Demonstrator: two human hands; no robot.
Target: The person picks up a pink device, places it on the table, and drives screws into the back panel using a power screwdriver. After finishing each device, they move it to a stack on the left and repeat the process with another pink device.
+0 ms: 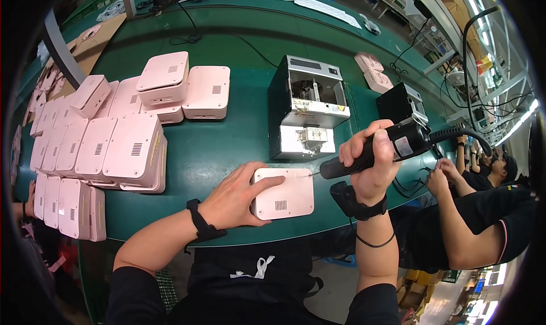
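A pale pink plastic case (296,195) with a small vent grid and corner screw holes lies flat near the table's front edge. My left hand (242,197) grips its left end, thumb across the top and fingers around the side. In my right hand (372,160) is a black corded electric screwdriver (355,161), held almost level with its bit pointing left. The bit tip is at the case's upper right corner; whether it sits in the screw hole I cannot tell. Behind the case stands a black and silver screw feeder (310,108).
Stacks of similar pink cases (128,148) fill the left side of the green table (187,171). Two more pink parts (373,72) lie at the back right, near a second black machine (402,103). A co-worker (472,222) sits close on the right. The screwdriver's cable (460,134) runs rightward.
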